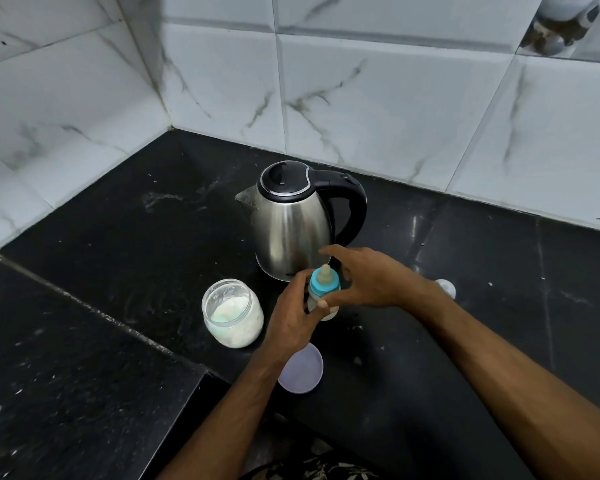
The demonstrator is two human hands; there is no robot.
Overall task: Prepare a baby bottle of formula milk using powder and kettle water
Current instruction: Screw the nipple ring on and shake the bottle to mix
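Observation:
A small baby bottle [327, 314] with a blue collar [323, 284] and a pale teat stands on the black counter [125, 244], just in front of the steel kettle [291, 223]. My left hand [291, 317] grips the bottle's body from the left. My right hand [364, 278] reaches over from the right, thumb and fingers curled round the blue collar. An open glass jar of white powder [232, 313] stands to the left of the bottle. The bottle's contents are mostly hidden by my hands.
A round pale lid [302, 370] lies flat on the counter near my left wrist. A small clear cap [445, 287] sits behind my right forearm. White marble tiles form the corner walls. The counter's front edge drops away at bottom centre.

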